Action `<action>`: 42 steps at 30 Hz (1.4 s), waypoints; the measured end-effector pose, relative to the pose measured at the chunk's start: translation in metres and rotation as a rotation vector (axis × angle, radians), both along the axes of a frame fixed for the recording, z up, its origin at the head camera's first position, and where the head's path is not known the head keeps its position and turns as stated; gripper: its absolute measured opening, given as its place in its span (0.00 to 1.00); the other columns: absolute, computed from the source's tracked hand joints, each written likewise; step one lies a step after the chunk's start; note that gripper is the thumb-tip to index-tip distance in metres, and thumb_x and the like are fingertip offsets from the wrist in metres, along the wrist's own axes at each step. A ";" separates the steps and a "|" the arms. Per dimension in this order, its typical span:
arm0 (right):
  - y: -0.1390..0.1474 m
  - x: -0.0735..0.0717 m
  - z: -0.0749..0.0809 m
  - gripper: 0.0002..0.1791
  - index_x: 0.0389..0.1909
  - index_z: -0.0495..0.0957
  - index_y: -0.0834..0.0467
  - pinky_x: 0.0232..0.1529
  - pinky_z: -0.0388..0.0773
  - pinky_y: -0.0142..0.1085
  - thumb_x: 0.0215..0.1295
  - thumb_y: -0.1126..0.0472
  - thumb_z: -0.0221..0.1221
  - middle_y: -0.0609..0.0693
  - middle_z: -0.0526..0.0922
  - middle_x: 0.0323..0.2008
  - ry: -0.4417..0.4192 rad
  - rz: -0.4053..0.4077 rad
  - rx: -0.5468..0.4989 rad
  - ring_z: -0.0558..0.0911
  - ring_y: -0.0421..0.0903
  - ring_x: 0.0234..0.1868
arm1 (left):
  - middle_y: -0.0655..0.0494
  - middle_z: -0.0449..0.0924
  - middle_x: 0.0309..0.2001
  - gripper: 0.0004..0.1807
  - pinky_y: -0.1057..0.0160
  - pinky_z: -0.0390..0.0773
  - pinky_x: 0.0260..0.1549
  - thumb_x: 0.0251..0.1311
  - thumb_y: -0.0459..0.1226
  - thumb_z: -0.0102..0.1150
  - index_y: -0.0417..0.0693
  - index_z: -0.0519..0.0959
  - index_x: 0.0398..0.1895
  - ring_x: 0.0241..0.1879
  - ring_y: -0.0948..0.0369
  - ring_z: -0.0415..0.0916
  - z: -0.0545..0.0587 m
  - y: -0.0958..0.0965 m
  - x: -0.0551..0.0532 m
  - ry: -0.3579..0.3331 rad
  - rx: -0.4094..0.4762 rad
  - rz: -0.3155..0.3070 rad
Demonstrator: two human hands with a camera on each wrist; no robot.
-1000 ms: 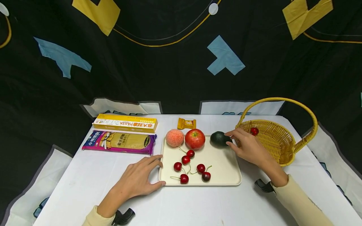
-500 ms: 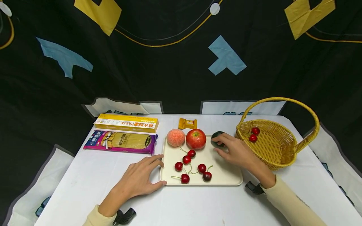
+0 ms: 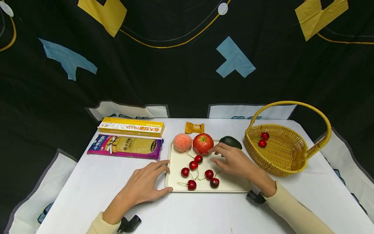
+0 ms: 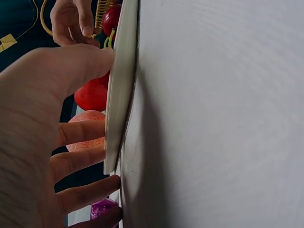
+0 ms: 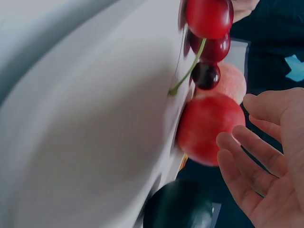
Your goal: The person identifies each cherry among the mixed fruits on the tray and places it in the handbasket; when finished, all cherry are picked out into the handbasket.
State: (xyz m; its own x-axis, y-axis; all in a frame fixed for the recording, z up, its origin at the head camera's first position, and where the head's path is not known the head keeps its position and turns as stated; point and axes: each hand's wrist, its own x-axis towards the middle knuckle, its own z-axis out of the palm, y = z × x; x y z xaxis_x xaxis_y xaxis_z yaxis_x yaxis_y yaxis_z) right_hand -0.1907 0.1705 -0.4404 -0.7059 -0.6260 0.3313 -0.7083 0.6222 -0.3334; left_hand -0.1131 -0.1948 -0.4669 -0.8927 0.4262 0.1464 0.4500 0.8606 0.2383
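A cream tray (image 3: 176, 162) bears a red apple (image 3: 203, 144), a pinkish, rough-skinned peach (image 3: 182, 142), a dark green avocado (image 3: 230, 141) and several cherries (image 3: 209, 174) with stems. My left hand (image 3: 144, 183) rests at the tray's left side, with thumb and fingers spread along its rim; the left wrist view has the thumb (image 4: 90, 64) on the edge. Over the tray's right part hovers my right hand (image 3: 233, 161), holding nothing, fingers loosely bent. Its fingertips lie near the apple and cherries in the head view; the right wrist view shows a gap between thumb and fingers (image 5: 247, 161).
A yellow wicker basket (image 3: 258, 159) with a tall handle stands right of the tray; two cherries (image 3: 263, 139) lie inside. Behind the tray is a small orange packet (image 3: 194, 127). At the left lie a pasta box (image 3: 131, 126) and a purple pasta pack (image 3: 125, 147).
My right hand has moved left from beside the basket, past the avocado, to over the tray. Two cherries now show in the basket, where one showed earlier. My left hand stays at the tray.
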 end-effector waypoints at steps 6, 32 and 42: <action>-0.010 0.001 -0.001 0.17 0.56 0.84 0.54 0.37 0.84 0.36 0.69 0.59 0.73 0.50 0.89 0.50 -0.027 0.053 0.004 0.89 0.43 0.41 | 0.63 0.73 0.77 0.28 0.46 0.86 0.44 0.55 0.67 0.73 0.68 0.81 0.53 0.70 0.53 0.77 -0.001 0.001 0.000 -0.006 -0.001 0.006; -0.034 -0.003 -0.005 0.17 0.60 0.85 0.52 0.33 0.77 0.29 0.72 0.60 0.70 0.46 0.86 0.54 -0.062 0.128 0.096 0.75 0.34 0.28 | 0.63 0.72 0.77 0.29 0.43 0.86 0.47 0.55 0.67 0.73 0.66 0.82 0.55 0.72 0.54 0.75 -0.001 -0.001 0.001 -0.003 0.001 0.010; -0.037 0.000 -0.006 0.21 0.62 0.85 0.54 0.37 0.80 0.31 0.70 0.61 0.72 0.50 0.84 0.53 -0.089 0.128 0.128 0.77 0.36 0.30 | 0.62 0.72 0.77 0.29 0.42 0.85 0.47 0.55 0.67 0.73 0.66 0.82 0.55 0.72 0.54 0.75 0.000 0.001 0.002 -0.006 0.002 0.009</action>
State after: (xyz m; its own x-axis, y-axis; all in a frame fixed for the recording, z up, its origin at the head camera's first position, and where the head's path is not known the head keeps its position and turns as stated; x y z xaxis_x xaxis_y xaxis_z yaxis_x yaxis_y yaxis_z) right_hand -0.1909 0.1332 -0.4466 -0.6404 -0.7459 0.1830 -0.7559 0.5700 -0.3221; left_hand -0.1110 -0.1943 -0.4671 -0.8974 0.4177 0.1422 0.4407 0.8643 0.2423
